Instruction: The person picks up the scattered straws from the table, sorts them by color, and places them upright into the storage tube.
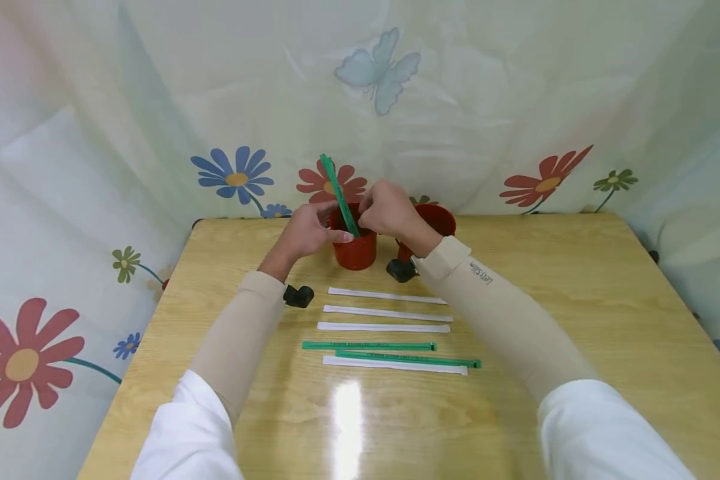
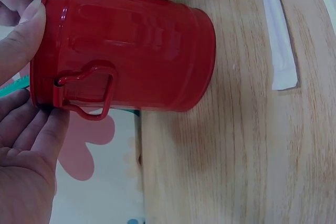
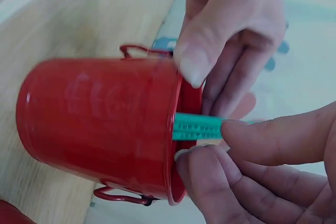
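A small red metal bucket (image 1: 355, 252) with wire side handles stands at the table's far edge. My left hand (image 1: 309, 230) grips its rim from the left, thumb at the front and fingers behind; the left wrist view shows the bucket's side (image 2: 131, 45) beside that hand. Green wrapped straws (image 1: 338, 190) stick up out of the bucket, leaning left. At the bucket's mouth is my right hand (image 1: 390, 212), its fingers bent at the right rim. In the right wrist view its fingertips (image 3: 202, 166) overlap the green straws (image 3: 197, 127); whether they pinch anything is unclear.
A second red bucket (image 1: 437, 220) stands just right, partly behind my right forearm. Several white wrapped straws (image 1: 384, 327) lie in rows nearer me, with two green straws (image 1: 369, 346) among them. A flowered curtain (image 1: 468, 133) hangs behind the table (image 1: 552, 280).
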A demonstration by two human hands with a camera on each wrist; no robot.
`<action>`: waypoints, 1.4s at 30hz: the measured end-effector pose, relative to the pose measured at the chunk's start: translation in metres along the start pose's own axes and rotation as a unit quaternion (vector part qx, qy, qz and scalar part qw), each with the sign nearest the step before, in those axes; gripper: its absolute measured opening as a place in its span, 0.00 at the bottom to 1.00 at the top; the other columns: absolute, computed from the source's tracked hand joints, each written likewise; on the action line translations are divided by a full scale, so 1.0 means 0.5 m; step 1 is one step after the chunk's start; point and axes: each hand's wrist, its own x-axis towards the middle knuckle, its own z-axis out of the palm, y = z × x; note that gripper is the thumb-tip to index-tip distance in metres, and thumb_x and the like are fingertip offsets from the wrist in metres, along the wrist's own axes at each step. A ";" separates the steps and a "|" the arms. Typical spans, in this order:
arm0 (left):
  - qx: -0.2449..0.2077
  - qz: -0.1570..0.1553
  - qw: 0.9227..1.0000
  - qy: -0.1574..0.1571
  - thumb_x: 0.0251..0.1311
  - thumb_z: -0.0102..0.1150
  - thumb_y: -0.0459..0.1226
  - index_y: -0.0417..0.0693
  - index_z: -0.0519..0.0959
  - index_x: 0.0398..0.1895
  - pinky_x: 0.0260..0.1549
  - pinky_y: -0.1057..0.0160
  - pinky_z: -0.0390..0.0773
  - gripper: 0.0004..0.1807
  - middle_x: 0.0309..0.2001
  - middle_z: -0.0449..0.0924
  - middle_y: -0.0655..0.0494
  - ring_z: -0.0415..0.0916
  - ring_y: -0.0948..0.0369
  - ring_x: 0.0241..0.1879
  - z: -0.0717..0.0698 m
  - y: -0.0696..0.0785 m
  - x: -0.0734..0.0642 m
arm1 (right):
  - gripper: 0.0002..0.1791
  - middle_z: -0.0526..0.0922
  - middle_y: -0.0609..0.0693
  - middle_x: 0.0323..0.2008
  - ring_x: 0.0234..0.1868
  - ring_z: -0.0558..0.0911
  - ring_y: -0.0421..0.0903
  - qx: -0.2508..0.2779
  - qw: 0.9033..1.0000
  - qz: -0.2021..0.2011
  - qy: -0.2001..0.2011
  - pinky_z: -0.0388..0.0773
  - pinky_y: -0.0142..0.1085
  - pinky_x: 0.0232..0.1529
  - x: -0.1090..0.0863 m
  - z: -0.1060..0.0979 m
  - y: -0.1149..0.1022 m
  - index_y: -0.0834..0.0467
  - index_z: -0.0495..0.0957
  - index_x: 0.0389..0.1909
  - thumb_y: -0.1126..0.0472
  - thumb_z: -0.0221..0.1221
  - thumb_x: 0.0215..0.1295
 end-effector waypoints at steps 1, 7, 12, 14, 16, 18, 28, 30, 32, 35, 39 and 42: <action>0.001 0.002 1.000 0.001 0.62 0.74 0.40 0.51 0.72 0.75 0.71 0.48 0.76 0.37 0.70 0.78 0.53 0.73 0.49 0.73 -0.001 0.002 0.001 | 0.09 0.90 0.60 0.39 0.39 0.82 0.54 0.001 1.000 -0.004 0.003 0.85 0.42 0.37 -0.006 -0.003 -0.001 0.67 0.89 0.40 0.68 0.64 0.62; -0.006 0.002 1.000 -0.003 0.62 0.74 0.40 0.50 0.72 0.75 0.71 0.48 0.75 0.37 0.72 0.76 0.53 0.72 0.48 0.74 -0.005 0.003 0.004 | 0.08 0.91 0.59 0.41 0.42 0.86 0.53 0.024 0.999 -0.044 -0.001 0.87 0.42 0.41 -0.043 -0.007 0.007 0.65 0.90 0.41 0.67 0.67 0.63; -0.021 0.005 1.000 -0.006 0.62 0.74 0.39 0.49 0.72 0.75 0.69 0.46 0.78 0.37 0.70 0.78 0.51 0.71 0.45 0.74 -0.001 0.000 0.004 | 0.08 0.91 0.56 0.39 0.42 0.86 0.52 0.030 0.998 -0.057 -0.023 0.86 0.41 0.42 -0.087 -0.011 0.021 0.63 0.90 0.42 0.65 0.68 0.65; -0.023 0.000 1.000 -0.007 0.61 0.75 0.39 0.51 0.73 0.74 0.67 0.47 0.79 0.37 0.68 0.80 0.52 0.72 0.47 0.73 0.005 -0.002 0.003 | 0.07 0.92 0.55 0.39 0.43 0.86 0.51 0.030 0.997 -0.059 -0.031 0.86 0.41 0.43 -0.110 -0.010 0.030 0.62 0.90 0.42 0.64 0.69 0.66; -0.018 -0.001 1.000 -0.004 0.61 0.75 0.40 0.53 0.74 0.74 0.66 0.48 0.81 0.36 0.66 0.82 0.53 0.74 0.49 0.71 0.009 -0.002 0.002 | 0.06 0.92 0.54 0.39 0.42 0.87 0.50 0.026 0.997 -0.062 -0.038 0.86 0.40 0.42 -0.132 -0.010 0.039 0.60 0.90 0.41 0.64 0.69 0.66; -0.017 0.003 1.000 -0.001 0.61 0.76 0.40 0.54 0.75 0.73 0.65 0.48 0.81 0.36 0.65 0.83 0.54 0.75 0.50 0.70 0.010 -0.001 0.003 | 0.05 0.92 0.54 0.38 0.40 0.88 0.49 0.024 0.997 -0.069 -0.040 0.87 0.39 0.42 -0.149 -0.011 0.049 0.60 0.90 0.40 0.65 0.70 0.65; -0.006 0.008 1.000 0.005 0.61 0.76 0.41 0.51 0.73 0.74 0.67 0.47 0.80 0.38 0.69 0.80 0.52 0.74 0.48 0.72 0.006 0.002 0.007 | 0.03 0.90 0.49 0.30 0.31 0.84 0.42 0.012 0.992 -0.102 -0.078 0.86 0.35 0.38 -0.228 -0.001 0.114 0.58 0.90 0.34 0.68 0.73 0.60; -0.008 0.007 1.000 0.005 0.61 0.75 0.40 0.49 0.73 0.74 0.67 0.47 0.79 0.37 0.69 0.79 0.51 0.74 0.48 0.72 0.005 0.003 0.007 | 0.04 0.89 0.48 0.29 0.30 0.83 0.40 0.000 0.989 -0.117 -0.085 0.85 0.33 0.37 -0.243 0.005 0.131 0.58 0.90 0.33 0.69 0.72 0.59; -0.009 0.001 1.000 0.006 0.61 0.75 0.40 0.49 0.73 0.74 0.67 0.48 0.80 0.38 0.69 0.79 0.51 0.75 0.48 0.71 0.004 0.004 0.005 | 0.04 0.88 0.46 0.28 0.30 0.81 0.39 -0.019 0.986 -0.134 -0.098 0.83 0.32 0.35 -0.258 0.017 0.150 0.59 0.89 0.33 0.70 0.72 0.59; -0.006 -0.008 1.000 0.007 0.61 0.75 0.40 0.49 0.73 0.74 0.67 0.49 0.80 0.38 0.69 0.79 0.52 0.74 0.49 0.72 0.003 0.004 0.002 | 0.05 0.88 0.46 0.30 0.32 0.81 0.39 -0.054 0.981 -0.148 -0.117 0.82 0.31 0.36 -0.281 0.038 0.176 0.59 0.89 0.35 0.71 0.71 0.59; -0.008 -0.008 1.000 0.007 0.61 0.75 0.39 0.49 0.73 0.74 0.66 0.48 0.80 0.37 0.69 0.79 0.52 0.75 0.48 0.71 0.000 0.005 0.000 | 0.08 0.89 0.46 0.33 0.35 0.82 0.40 -0.103 0.974 -0.164 -0.118 0.82 0.34 0.38 -0.305 0.068 0.202 0.58 0.89 0.37 0.72 0.69 0.59; -0.009 -0.012 1.000 0.005 0.61 0.75 0.39 0.50 0.73 0.74 0.66 0.48 0.80 0.37 0.69 0.79 0.52 0.75 0.48 0.71 -0.002 0.006 -0.001 | 0.09 0.88 0.45 0.34 0.36 0.82 0.40 -0.133 0.969 -0.177 -0.111 0.81 0.35 0.40 -0.315 0.091 0.216 0.57 0.88 0.36 0.73 0.68 0.58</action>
